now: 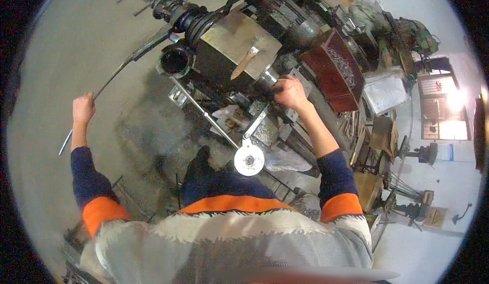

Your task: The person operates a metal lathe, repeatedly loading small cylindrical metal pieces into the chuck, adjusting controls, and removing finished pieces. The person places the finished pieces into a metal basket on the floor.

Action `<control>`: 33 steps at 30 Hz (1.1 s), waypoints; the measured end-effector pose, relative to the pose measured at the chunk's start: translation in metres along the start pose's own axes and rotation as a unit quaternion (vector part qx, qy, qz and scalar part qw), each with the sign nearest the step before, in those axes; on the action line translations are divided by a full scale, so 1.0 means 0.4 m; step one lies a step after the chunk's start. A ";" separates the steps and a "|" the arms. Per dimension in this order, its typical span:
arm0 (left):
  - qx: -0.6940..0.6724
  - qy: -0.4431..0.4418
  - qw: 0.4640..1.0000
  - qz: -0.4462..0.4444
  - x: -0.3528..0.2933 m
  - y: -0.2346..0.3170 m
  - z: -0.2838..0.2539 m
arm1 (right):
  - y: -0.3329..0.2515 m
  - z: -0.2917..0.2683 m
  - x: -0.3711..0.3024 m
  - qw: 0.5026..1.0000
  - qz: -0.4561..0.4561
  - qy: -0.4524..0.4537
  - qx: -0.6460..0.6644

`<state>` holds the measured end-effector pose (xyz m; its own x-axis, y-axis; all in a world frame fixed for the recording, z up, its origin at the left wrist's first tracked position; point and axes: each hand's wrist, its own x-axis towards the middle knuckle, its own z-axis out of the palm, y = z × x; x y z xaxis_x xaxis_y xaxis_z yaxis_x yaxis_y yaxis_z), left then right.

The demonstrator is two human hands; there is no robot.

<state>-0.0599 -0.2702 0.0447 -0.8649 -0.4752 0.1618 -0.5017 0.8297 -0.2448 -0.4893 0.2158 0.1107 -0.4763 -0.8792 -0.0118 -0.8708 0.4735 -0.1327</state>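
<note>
My left hand (83, 108), out at the left, is wrapped round a long metal lever (118, 71) that runs up to the dark end of a lathe-like machine (234, 37). The lever's tip sticks out below my fist. On the right, my right hand (290, 91) is closed at the end of a shiny round metal spindle nose (267, 78). Whatever its fingers hold there is hidden. A wooden-handled brush (244, 64) lies on top of the machine's box-shaped housing, just left of the spindle nose.
A pale round disc (249, 160) on a metal arm stands close in front of my body. Right of the machine sit a dark red box (333, 70) of small metal pieces and a silvery tray (385, 91). A long bar (204, 112) slants across below the housing.
</note>
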 end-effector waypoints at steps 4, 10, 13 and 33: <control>0.021 -0.025 0.999 -0.017 0.060 -0.029 0.002 | 0.008 0.003 -0.029 0.998 0.022 -0.010 -0.055; -0.110 -0.015 0.986 -0.124 0.088 0.053 -0.035 | -0.031 -0.034 -0.093 0.998 0.008 0.029 -0.051; -0.296 0.201 0.929 -0.091 0.086 0.143 0.008 | -0.060 -0.078 -0.177 0.980 -0.020 0.200 0.002; -0.137 -0.211 0.968 -0.017 0.181 0.718 0.241 | 0.063 0.052 -0.905 0.902 0.416 0.101 0.060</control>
<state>-0.2681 -0.0945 -0.1059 -0.8075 -0.5323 -0.2539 -0.5557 0.8310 0.0252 -0.3363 0.5448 0.0909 -0.9816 -0.1898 0.0230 -0.1890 0.9450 -0.2670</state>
